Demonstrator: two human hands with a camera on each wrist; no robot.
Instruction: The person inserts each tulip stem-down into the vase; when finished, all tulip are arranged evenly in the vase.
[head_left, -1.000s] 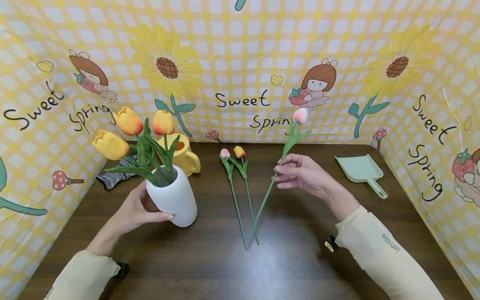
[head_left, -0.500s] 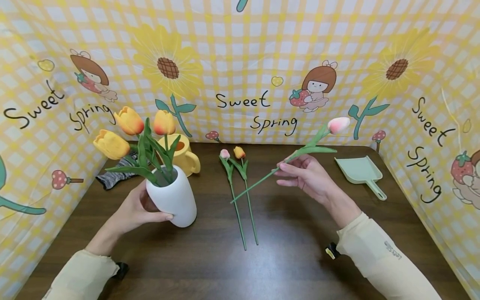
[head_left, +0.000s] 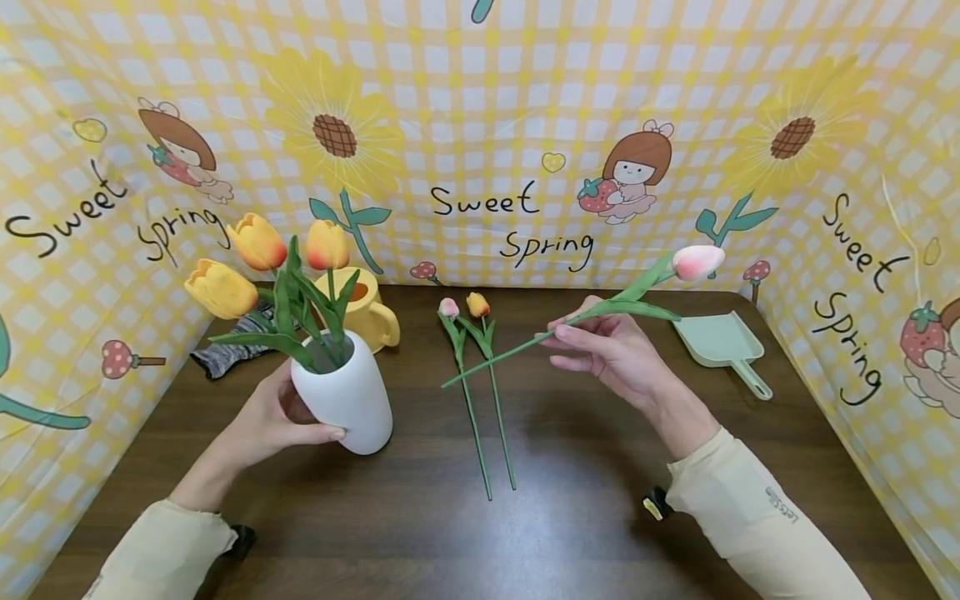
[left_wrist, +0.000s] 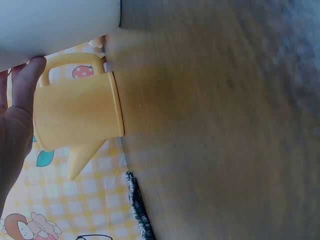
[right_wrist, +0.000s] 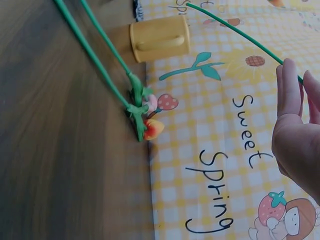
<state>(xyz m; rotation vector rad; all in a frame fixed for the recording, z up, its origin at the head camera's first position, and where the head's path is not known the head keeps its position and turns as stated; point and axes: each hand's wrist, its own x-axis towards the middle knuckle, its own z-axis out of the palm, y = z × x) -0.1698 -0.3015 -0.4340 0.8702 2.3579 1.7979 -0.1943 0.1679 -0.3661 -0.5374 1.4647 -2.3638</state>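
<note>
My left hand [head_left: 266,421] grips a white vase [head_left: 348,404] around its side, thumb across the front. The vase leans slightly; whether its base touches the table is unclear. Several yellow-orange tulips [head_left: 258,242] with green leaves stand in it. My right hand [head_left: 618,358] pinches the green stem of a pink-and-white tulip [head_left: 697,262] above the table. This tulip slants, bloom to the upper right and stem end [right_wrist: 225,22] pointing left. Below that end, a pink tulip [head_left: 448,308] and an orange tulip [head_left: 478,305] lie side by side on the table.
Behind the vase stands a yellow watering can [left_wrist: 80,112], beside a grey mottled cloth item [head_left: 225,358]. A pale green dustpan [head_left: 720,340] lies at the right rear. Yellow checked fabric [head_left: 480,108] encloses the brown table [head_left: 420,533] at the back and sides.
The pink-and-white tulip has swung from nearly upright to a slant, its bloom moving right and down and its stem end left and up. My left hand and the vase have hardly moved.
</note>
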